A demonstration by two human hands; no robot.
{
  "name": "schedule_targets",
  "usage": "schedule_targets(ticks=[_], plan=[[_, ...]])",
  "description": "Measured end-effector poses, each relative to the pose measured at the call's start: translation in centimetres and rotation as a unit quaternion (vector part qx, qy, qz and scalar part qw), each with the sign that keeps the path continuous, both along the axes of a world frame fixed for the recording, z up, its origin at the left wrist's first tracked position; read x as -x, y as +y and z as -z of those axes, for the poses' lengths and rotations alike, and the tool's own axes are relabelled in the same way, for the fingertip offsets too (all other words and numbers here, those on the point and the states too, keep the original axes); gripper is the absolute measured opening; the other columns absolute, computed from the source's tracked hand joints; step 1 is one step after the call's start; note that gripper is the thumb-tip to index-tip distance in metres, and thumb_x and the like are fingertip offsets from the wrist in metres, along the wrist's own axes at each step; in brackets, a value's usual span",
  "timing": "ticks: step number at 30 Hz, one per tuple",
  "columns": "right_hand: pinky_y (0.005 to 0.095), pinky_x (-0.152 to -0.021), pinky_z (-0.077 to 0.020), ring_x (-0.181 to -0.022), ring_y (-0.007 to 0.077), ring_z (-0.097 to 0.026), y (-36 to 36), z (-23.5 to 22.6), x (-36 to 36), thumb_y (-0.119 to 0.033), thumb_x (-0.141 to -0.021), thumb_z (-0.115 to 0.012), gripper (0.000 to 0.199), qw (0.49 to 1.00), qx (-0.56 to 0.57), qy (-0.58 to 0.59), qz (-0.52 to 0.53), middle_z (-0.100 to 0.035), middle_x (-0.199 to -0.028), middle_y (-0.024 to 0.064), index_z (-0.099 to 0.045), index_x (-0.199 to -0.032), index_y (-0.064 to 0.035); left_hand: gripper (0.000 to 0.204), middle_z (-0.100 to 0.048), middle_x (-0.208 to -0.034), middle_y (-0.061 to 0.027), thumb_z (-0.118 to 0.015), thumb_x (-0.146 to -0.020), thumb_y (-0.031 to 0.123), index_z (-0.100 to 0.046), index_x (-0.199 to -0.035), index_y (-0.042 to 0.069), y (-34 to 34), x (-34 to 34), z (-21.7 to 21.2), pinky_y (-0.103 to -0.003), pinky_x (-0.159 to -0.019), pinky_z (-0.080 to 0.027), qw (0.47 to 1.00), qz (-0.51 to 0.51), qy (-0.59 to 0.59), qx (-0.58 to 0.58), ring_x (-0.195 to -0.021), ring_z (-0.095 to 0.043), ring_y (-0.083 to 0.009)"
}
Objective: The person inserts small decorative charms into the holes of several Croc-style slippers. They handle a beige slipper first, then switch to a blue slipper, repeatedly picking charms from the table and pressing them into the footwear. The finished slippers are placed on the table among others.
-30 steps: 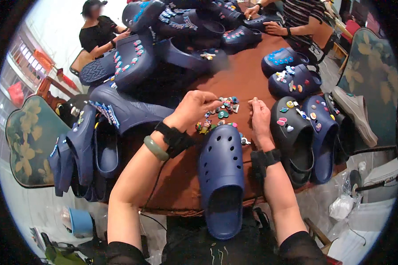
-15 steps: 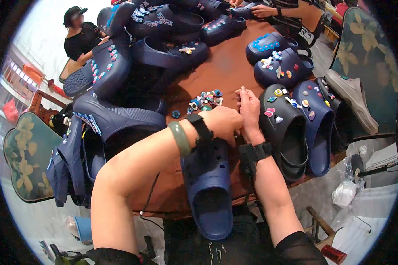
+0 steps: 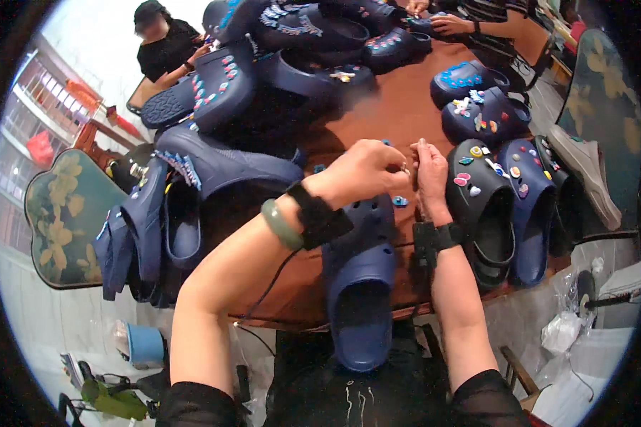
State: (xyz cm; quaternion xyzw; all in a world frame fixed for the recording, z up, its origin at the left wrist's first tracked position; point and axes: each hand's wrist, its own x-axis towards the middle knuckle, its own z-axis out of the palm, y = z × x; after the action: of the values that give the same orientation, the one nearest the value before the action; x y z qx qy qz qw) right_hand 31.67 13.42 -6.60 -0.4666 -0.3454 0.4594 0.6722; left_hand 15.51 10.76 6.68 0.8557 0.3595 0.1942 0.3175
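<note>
A navy clog (image 3: 360,274) lies before me at the table's near edge, its open heel toward me. Over its holed toe hovers my left hand (image 3: 363,172), thumb and fingers pinched together. A tiny item may be between those fingertips, too small to name. Just right of it, my right hand (image 3: 430,178) is held upright with its fingers curled closed; whatever they hold is hidden. A small blue charm (image 3: 399,201) shows beside the clog's toe, below and between my hands. Another blue charm (image 3: 319,169) lies behind my left wrist, and my left hand covers the area beside it.
Charm-studded clogs, one black (image 3: 480,206) and one navy (image 3: 525,213), stand at right beside a grey clog (image 3: 584,167). Many navy clogs (image 3: 238,171) crowd the left. A person (image 3: 165,46) is at the far left; another person's hands (image 3: 452,25) hold a clog at the back.
My left hand has drawn away from my right hand, leftward and farther from me, opening a gap between them. The whole view has shifted, and the blue charm beside the clog's toe now shows.
</note>
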Motion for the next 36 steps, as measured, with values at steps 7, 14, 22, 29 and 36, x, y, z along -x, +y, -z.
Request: schedule_targets(ticks=[7,14,22,29,36], plan=[[0.0194,-0.048,-0.0323,-0.057,0.0016,-0.043,-1.7,-2.3,1.9,-0.027,-0.097,-0.059,0.026,0.987,0.01,-0.05,-0.15,-0.052,-0.067,-0.0064,-0.066,-0.084,-0.0058,0.014,-0.063,-0.078,0.001,-0.066,-0.087,0.013,-0.07,-0.091,0.001,-9.9,9.9,0.5,-0.021,-0.06,-0.041,0.823,-0.152,-0.339,0.429,-0.067,-0.052,-0.0041],[0.0193,-0.056,-0.0383,-0.064,0.0015,-0.049,-2.3,-2.5,2.3,-0.023,-0.097,-0.061,0.021,0.969,-0.01,-0.139,-0.206,-0.06,-0.073,-0.006,-0.066,-0.086,-0.0057,0.018,-0.063,-0.081,0.0034,-0.069,-0.088,0.02,-0.072,-0.094,0.003,-13.9,10.8,2.7,-0.017,-0.058,-0.035,0.841,-0.151,-0.257,0.451,-0.066,-0.049,-0.0018],[0.0182,-0.056,-0.0359,-0.063,0.0011,-0.046,-1.6,-1.8,1.8,-0.022,-0.096,-0.061,0.021,0.955,-0.009,-0.184,-0.233,-0.058,-0.073,-0.007,-0.064,-0.084,-0.0055,0.017,-0.067,-0.085,0.001,-0.069,-0.09,0.017,-0.073,-0.095,0.001,-14.1,10.9,3.3,-0.02,-0.068,-0.044,0.852,-0.122,-0.253,0.441,-0.074,-0.056,-0.0045],[0.0265,-0.084,-0.0424,-0.092,0.0117,-0.055,-3.2,-3.4,2.8,-0.025,-0.094,-0.061,0.023,0.913,-0.062,-0.171,-0.366,-0.062,-0.097,0.0011,-0.064,-0.094,-0.0025,0.015,-0.07,-0.091,-0.0023,-0.071,-0.089,0.012,-0.072,-0.096,-0.001,-15.7,9.9,5.0,-0.025,-0.084,-0.049,0.865,-0.117,-0.285,0.396,-0.088,-0.063,-0.0088],[0.0361,-0.106,-0.0352,-0.117,0.0213,-0.052,-5.0,-5.7,3.8,-0.011,-0.076,-0.068,0.019,0.839,-0.159,-0.291,-0.43,-0.06,-0.109,0.0062,-0.066,-0.093,-0.0044,0.014,-0.067,-0.092,-0.0017,-0.07,-0.089,0.012,-0.071,-0.096,-0.001,-17.5,8.4,5.3,-0.023,-0.079,-0.049,0.874,-0.214,-0.322,0.294,-0.084,-0.061,-0.0073]])
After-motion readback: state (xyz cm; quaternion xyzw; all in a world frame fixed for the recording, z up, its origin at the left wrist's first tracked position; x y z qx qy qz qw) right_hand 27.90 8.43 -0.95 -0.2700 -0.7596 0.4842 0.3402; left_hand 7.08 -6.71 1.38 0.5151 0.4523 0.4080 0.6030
